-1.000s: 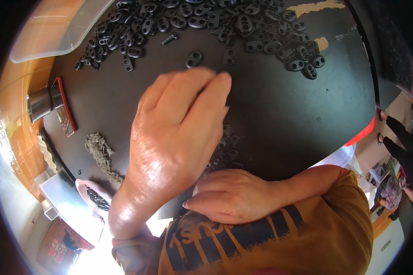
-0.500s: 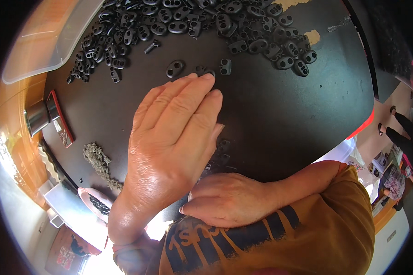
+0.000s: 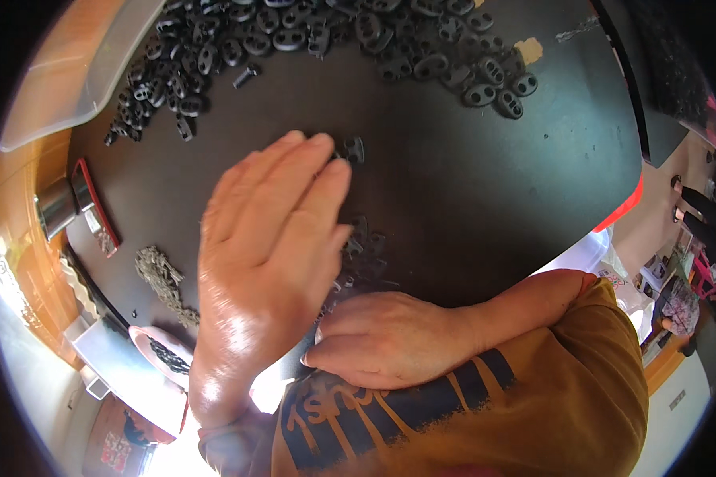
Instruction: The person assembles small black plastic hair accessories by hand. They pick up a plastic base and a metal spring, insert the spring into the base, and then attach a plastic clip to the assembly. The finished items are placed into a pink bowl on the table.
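My left hand (image 3: 274, 211) lies palm down over the dark table, fingers stretched out and close together. Beside its fingertips sits a small black two-holed plastic piece (image 3: 356, 149); whatever lies under the palm is hidden. At the near edge of the table rests my right hand (image 3: 390, 332), curled closed, with its thumb toward my body. The inside of its grip does not show. Several small black parts (image 3: 366, 250) lie just beyond it, between the two hands. A big heap of black oval two-holed plastic pieces (image 3: 290, 38) spreads across the far side.
Far left stands a translucent plastic bin (image 3: 64, 95). A red-edged phone-like object (image 3: 95, 208) and a grey tangle of fibres (image 3: 161, 274) lie on the table's left. A pink bowl (image 3: 143, 343) holds black pieces. One loose black part (image 3: 247, 75) sits before the heap.
My left hand has slid a little left and nearer, and the black pieces by its fingertips came nearer with it. My right hand stays at the table edge. The view has shifted slightly.
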A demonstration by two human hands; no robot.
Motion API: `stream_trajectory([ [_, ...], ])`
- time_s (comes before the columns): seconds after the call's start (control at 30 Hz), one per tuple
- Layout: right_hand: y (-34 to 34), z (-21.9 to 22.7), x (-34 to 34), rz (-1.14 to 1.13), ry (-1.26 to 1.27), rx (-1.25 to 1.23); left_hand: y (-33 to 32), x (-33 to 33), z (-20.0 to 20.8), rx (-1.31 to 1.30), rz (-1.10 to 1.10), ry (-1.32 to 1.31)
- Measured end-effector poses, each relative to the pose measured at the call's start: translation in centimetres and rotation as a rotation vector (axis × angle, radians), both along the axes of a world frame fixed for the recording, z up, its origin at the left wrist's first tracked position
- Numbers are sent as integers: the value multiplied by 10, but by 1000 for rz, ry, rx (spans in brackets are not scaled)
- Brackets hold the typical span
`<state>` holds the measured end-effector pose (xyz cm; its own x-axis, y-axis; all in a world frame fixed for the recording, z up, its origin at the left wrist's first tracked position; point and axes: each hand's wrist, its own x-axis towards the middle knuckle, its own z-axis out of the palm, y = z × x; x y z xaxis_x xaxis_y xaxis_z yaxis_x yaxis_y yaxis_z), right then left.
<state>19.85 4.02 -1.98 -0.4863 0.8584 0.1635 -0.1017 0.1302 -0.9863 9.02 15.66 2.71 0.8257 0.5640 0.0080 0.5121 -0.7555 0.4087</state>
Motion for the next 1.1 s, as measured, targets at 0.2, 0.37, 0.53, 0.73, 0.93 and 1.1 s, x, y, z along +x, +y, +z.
stream_trajectory([
  [0.2, 0, -2, 0, -12, 14, 33, -17, -40, -2, 50, 341, -120],
  [0.37, -1, -1, -3, -23, 9, 20, -20, -47, -5, 60, 398, -156],
  [0.53, 0, -2, -3, -39, -1, 56, -8, -24, -3, 115, 307, -211],
  [0.73, 1, 0, -1, -27, -18, 63, 0, 4, -4, 86, 204, -71],
  [0.93, 0, 1, 1, 26, -28, -1, 1, 14, -13, 118, 169, -12],
  [1.1, 0, 1, 1, 22, -12, 21, -2, 13, -11, 223, 169, 14],
])
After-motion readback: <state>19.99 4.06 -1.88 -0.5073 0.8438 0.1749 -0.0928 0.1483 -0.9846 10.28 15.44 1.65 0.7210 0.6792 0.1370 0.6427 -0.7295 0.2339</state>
